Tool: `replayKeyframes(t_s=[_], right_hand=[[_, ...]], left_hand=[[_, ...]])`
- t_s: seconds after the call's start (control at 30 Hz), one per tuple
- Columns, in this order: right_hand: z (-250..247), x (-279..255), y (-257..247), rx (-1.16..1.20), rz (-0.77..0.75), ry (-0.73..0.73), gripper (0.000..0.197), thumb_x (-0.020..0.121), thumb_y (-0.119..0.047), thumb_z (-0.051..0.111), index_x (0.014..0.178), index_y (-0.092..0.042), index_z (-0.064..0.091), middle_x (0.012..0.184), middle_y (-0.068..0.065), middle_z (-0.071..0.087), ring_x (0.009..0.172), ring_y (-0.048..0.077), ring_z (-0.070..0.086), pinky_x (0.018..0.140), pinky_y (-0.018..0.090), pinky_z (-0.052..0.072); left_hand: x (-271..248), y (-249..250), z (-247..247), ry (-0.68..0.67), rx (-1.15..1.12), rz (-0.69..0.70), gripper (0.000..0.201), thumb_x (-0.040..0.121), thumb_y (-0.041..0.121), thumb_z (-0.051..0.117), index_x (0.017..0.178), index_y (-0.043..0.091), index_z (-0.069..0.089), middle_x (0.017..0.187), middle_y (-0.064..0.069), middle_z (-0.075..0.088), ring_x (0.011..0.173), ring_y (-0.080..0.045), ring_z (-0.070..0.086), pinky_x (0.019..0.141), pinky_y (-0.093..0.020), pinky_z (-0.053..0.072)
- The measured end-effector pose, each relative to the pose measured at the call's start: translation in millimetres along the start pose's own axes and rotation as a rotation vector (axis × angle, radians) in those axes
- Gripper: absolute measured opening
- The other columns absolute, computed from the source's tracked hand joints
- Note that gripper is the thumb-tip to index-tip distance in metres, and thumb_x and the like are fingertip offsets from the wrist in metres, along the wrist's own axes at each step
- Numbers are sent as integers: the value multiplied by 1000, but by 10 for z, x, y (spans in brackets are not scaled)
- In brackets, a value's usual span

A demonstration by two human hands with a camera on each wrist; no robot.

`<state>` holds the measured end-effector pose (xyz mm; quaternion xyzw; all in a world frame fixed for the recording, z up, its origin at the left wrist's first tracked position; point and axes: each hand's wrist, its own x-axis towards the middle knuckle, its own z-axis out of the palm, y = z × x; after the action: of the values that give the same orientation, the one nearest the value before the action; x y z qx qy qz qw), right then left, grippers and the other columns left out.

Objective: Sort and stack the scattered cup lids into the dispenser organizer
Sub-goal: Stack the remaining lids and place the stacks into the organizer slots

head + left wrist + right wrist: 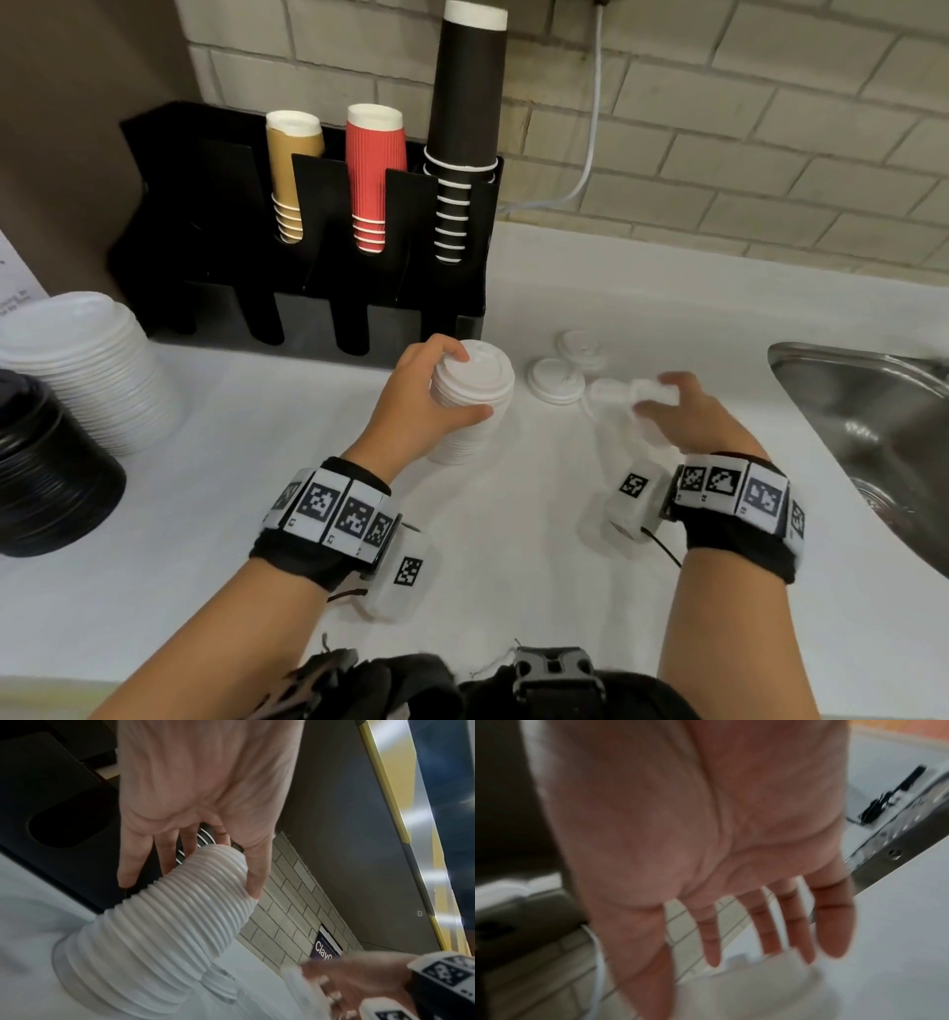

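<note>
A dark strap buckle (557,673) on the person's chest sits nearest the lens, cut off by the lower edge of the head view. Beyond it spreads the smooth white counter (513,575), and to the right of the right hand a steel sink (862,411) runs out of frame. Behind the left hand stands the black cup organizer (215,216), its slots holding ribbed tan, red and black paper cups upside down. Far to the left of that hand are a big stack of white lids (92,360) and a stack of black lids (46,462), both partly cut off. The left hand (421,406) grips a ribbed column of white plastic lids (470,401), thumb on one side and fingers round the top; its long axis rises from the counter, domed tops up, leaning slightly in the left wrist view. Between the hands two single round lids (557,380) lie flat. The right hand (688,416) pinches a small white lid (655,393) at its fingertips, though blur hides the lid's tilt and the exact grip.
</note>
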<state>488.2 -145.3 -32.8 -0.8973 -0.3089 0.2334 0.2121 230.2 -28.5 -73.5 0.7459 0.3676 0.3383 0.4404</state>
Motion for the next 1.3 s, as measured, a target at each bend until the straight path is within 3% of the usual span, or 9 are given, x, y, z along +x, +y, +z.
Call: replayKeyframes(t_s=[0.13, 0.2, 0.33, 0.5, 0.73, 0.93, 1.1, 1.2, 1.3], right_hand=[[210, -163, -372, 326, -434, -38, 42, 85, -34, 69, 123, -35, 52, 113, -6, 57, 92, 11, 59, 61, 12, 42], [369, -248, -561, 398, -591, -34, 38, 81, -28, 74, 115, -33, 58, 106, -14, 60, 88, 0, 59, 65, 4, 42], [609, -327, -818, 384, -762, -56, 30, 81, -19, 74, 107, -30, 65, 103, -22, 62, 85, -16, 51, 73, 3, 38], [709, -344, -928, 309, -785, -64, 27, 79, -19, 74, 105, -28, 71, 113, -2, 64, 95, -2, 53, 81, 5, 37], [734, -348, -941, 265, -830, -50, 32, 73, -16, 79, 102, -27, 72, 111, -6, 61, 108, 11, 55, 91, 22, 41], [804, -305, -957, 208, -814, -79, 35, 74, -19, 78, 107, -31, 72, 124, -1, 56, 120, 20, 47, 98, 35, 42], [747, -110, -855, 394, -733, -29, 22, 89, -28, 66, 110, -35, 64, 113, -19, 59, 107, 3, 51, 84, 8, 38], [651, 216, -714, 268, -411, 46, 31, 91, -30, 61, 121, -22, 60, 131, 7, 55, 121, 21, 49, 100, 27, 39], [595, 452, -639, -101, -185, -86, 47, 86, -40, 65, 129, -25, 55, 143, 11, 41, 132, 33, 38, 110, 43, 34]], left_hand=[[-8, -24, 10, 26, -13, 23, 53, 71, 17, 85, 109, 28, 50, 124, 0, 51, 111, -18, 48, 83, -13, 38], [1, -40, 7, 34, -38, 34, 61, 69, 16, 87, 114, 28, 49, 123, 2, 54, 111, -15, 51, 86, -12, 40], [5, -38, -1, 45, -90, -12, 91, 63, 20, 91, 134, 32, 35, 116, 19, 49, 105, 5, 50, 73, -2, 40], [6, -43, 8, 51, -109, -27, 106, 63, 19, 91, 144, 25, 22, 122, 7, 51, 105, -4, 54, 78, -12, 39], [8, -53, -3, 49, -126, -28, 107, 64, 18, 91, 144, 28, 20, 126, 1, 54, 111, -12, 56, 83, -16, 42], [18, -73, -12, 36, -111, 22, 75, 67, 21, 89, 121, 33, 39, 112, 13, 58, 104, -3, 58, 74, -6, 45], [22, -111, -15, 29, -52, 74, 57, 68, 19, 89, 98, 34, 43, 113, 6, 58, 105, -13, 55, 79, -12, 45], [26, -120, -20, 24, -44, 64, 57, 68, 18, 88, 95, 36, 41, 114, 7, 55, 108, -12, 53, 80, -8, 43], [23, -120, -26, 23, -31, 61, 57, 69, 20, 88, 95, 36, 40, 114, 9, 54, 107, -10, 51, 79, -10, 43]])
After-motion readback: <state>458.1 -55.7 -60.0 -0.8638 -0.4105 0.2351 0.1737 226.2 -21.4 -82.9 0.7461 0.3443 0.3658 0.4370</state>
